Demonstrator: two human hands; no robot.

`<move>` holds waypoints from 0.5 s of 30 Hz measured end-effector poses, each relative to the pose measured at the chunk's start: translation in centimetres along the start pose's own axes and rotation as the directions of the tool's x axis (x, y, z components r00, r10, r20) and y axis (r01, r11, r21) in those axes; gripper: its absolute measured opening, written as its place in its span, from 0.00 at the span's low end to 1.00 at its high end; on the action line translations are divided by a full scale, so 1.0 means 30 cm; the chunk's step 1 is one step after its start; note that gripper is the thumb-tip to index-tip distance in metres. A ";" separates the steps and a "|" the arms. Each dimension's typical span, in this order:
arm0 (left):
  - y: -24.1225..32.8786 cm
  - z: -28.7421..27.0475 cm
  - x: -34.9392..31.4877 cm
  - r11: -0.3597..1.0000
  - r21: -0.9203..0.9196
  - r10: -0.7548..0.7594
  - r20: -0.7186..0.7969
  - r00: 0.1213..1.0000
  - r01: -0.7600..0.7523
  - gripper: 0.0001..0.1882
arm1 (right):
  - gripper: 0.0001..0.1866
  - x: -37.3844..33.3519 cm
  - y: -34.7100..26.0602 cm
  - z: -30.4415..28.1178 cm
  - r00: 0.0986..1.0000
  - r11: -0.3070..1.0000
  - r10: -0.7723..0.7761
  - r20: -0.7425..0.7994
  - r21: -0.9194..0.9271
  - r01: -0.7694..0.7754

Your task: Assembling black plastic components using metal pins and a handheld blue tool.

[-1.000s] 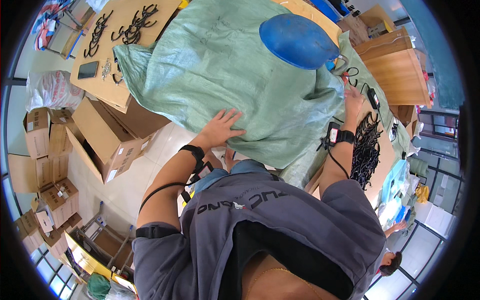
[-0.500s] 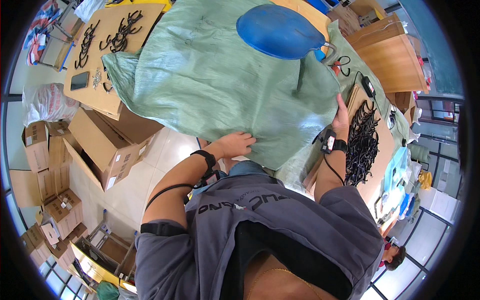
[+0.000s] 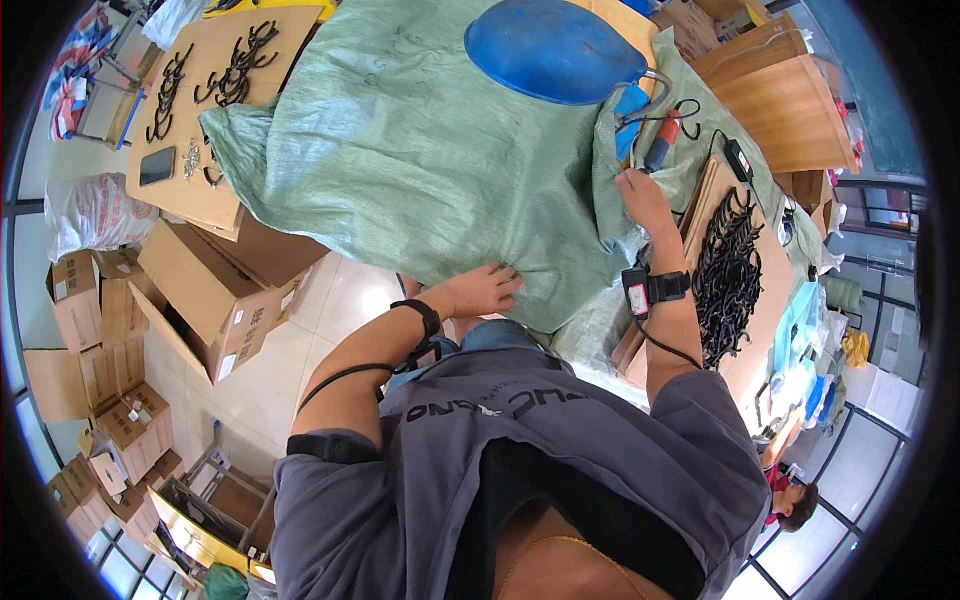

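A large green woven sack (image 3: pixel 430 170) lies spread across the work surface before me. My right hand (image 3: pixel 645 203) has its fingers closed on the sack's right edge, which is folded inward in creases. On the near edge my left hand (image 3: pixel 487 290) rests with fingers slightly apart, touching the fabric. Beyond them a blue rounded plastic shell (image 3: pixel 555 50) with a bent metal tube lies on the sack. Just past my right hand is a red and dark-handled tool (image 3: pixel 663 142), next to a black hook (image 3: pixel 690 118).
Black hooks (image 3: pixel 728 280) are heaped on cardboard at right, beside a black adapter (image 3: pixel 738 160). At left, a cardboard sheet (image 3: pixel 215 190) holds more hooks and a phone (image 3: pixel 157 167). An open carton (image 3: pixel 215 290) stands below it. Another person (image 3: pixel 795 502) is at far right.
My right hand has moved left and slightly farther away, drawing the sack's right edge inward and uncovering the red-handled tool. My left hand has shifted slightly right.
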State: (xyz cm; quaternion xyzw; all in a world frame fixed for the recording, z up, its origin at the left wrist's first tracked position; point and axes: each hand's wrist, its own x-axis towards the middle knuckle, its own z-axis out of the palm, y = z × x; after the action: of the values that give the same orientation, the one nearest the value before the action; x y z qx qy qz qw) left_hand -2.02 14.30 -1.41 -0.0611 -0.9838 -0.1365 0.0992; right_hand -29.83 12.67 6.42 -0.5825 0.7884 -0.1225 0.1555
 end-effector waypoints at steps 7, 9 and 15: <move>-0.025 -0.003 -0.044 0.990 0.133 -0.062 0.116 0.991 0.046 0.14 | 0.14 -0.052 0.022 -0.089 0.866 -0.076 0.184 0.466 0.885 -0.460; -0.028 -0.018 -0.052 0.978 0.192 -0.094 0.037 0.995 0.086 0.14 | 0.14 -0.069 0.049 -0.087 0.856 -0.223 0.172 0.488 0.865 -0.449; -0.018 0.009 -0.039 0.945 0.275 -0.187 0.020 0.982 0.175 0.17 | 0.16 -0.121 0.115 -0.039 0.802 -0.433 0.149 0.579 0.767 -0.474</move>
State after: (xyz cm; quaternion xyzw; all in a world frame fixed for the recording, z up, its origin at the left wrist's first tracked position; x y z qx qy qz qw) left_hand -1.00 13.76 -2.06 0.0405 -0.9966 -0.0070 0.0711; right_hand -32.33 17.15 6.56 0.0410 0.4725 -0.5827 0.6600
